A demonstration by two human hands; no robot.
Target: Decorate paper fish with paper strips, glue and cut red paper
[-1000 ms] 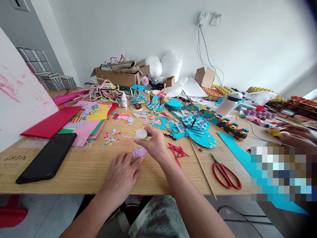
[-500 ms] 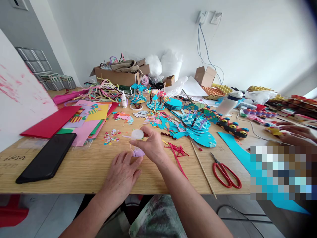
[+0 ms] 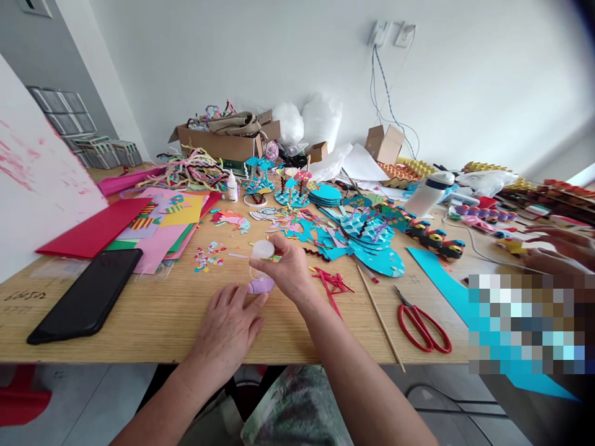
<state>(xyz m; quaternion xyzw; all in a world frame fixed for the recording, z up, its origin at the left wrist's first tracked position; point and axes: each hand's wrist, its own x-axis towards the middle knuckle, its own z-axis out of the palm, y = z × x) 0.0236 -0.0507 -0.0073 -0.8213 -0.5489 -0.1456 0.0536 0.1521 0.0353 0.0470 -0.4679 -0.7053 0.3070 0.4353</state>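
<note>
My right hand [image 3: 290,266] holds a small whitish, translucent round thing [image 3: 263,249] between thumb and fingers, just above the table. It looks like a roll of clear tape. A thin pale edge curves down from it towards a small purple paper piece [image 3: 261,285]. My left hand [image 3: 230,319] rests low on the tabletop with fingers stretched out, its fingertips at the left edge of the purple piece. Tiny coloured paper scraps [image 3: 207,257] and a thin lilac strip [image 3: 238,255] lie beyond my left hand. Red paper strips [image 3: 332,282] are right of my right hand.
Red-handled scissors [image 3: 423,325] and a wooden stick [image 3: 381,319] lie at right. A black phone [image 3: 86,297] and coloured paper sheets [image 3: 158,241] are at left. Blue paper crafts [image 3: 367,229] and a glue bottle [image 3: 232,188] stand farther back. Another person's hand [image 3: 558,248] is at far right.
My right hand has shifted slightly to the right with the round thing, which now sits apart from the lilac strip. My left hand stays almost in place.
</note>
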